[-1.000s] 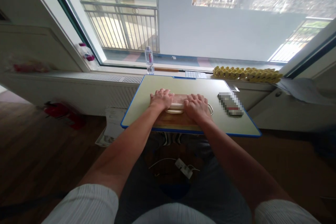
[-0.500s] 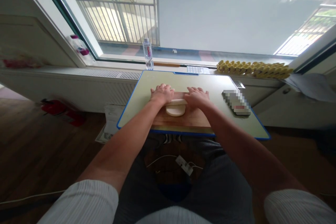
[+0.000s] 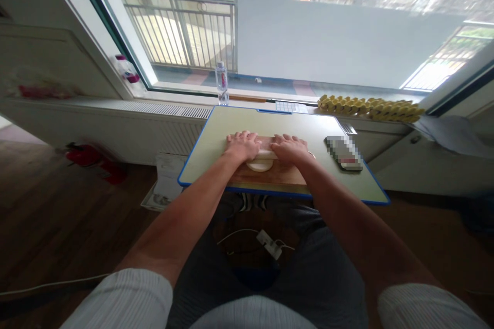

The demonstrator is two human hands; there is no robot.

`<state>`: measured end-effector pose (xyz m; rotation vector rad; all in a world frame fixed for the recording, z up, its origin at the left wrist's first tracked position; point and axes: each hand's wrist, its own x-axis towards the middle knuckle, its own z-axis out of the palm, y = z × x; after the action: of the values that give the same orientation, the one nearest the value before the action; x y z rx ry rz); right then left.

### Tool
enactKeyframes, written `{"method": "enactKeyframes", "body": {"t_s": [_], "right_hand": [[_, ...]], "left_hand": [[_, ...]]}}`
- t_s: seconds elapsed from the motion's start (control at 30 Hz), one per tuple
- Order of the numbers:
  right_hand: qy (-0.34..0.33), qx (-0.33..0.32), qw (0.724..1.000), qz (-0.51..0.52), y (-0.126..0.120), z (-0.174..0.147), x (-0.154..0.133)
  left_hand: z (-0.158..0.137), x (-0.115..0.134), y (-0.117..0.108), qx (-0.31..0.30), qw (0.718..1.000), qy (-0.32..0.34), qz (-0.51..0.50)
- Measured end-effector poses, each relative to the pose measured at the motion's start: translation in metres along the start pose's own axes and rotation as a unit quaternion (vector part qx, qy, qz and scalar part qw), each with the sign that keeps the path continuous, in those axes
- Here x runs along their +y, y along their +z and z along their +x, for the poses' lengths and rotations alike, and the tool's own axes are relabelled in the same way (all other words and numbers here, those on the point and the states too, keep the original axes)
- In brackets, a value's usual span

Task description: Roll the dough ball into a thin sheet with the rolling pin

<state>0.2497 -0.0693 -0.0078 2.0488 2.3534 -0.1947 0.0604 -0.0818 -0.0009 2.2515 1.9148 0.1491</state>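
A pale-green rectangular tabletop with a blue rim (image 3: 239,119) spans the middle of the frame. A flat reddish-brown wooden board (image 3: 266,178) lies along its lower edge. At frame centre, the left hand (image 3: 244,146) and right hand (image 3: 290,148) rest palm-down, fingers stretched forward, over opposite ends of a pale cylindrical rolling pin (image 3: 267,154). A cream-coloured, rounded, flattened piece of dough (image 3: 260,166) sits on the board, showing just below the pin.

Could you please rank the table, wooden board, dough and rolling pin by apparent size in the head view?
1. Table
2. Wooden board
3. Dough and rolling pin: unsure, since the left hand and right hand cover much of the latter.
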Motion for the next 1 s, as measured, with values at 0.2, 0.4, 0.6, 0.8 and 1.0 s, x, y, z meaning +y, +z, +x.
{"method": "enactKeyframes", "body": {"t_s": [0.2,0.4,0.6,0.8,1.0], "right_hand": [[-0.037,0.026,0.999,-0.014,-0.003,-0.042,-0.006],[-0.042,0.042,0.998,-0.001,0.003,-0.037,-0.002],[-0.024,0.047,0.998,0.029,0.01,-0.004,0.006],[0.007,0.035,0.997,0.075,0.007,0.02,0.01],[0.033,0.035,0.993,0.104,0.006,0.037,0.014]], "left_hand": [[-0.027,0.005,0.007,0.062,0.998,0.011,0.007],[-0.021,0.002,0.008,0.067,0.998,0.018,0.002],[0.011,-0.003,0.002,0.039,0.999,0.01,-0.004],[0.038,-0.003,-0.002,0.008,1.0,0.004,-0.013],[0.061,-0.007,0.001,-0.022,1.0,-0.005,-0.014]]}}
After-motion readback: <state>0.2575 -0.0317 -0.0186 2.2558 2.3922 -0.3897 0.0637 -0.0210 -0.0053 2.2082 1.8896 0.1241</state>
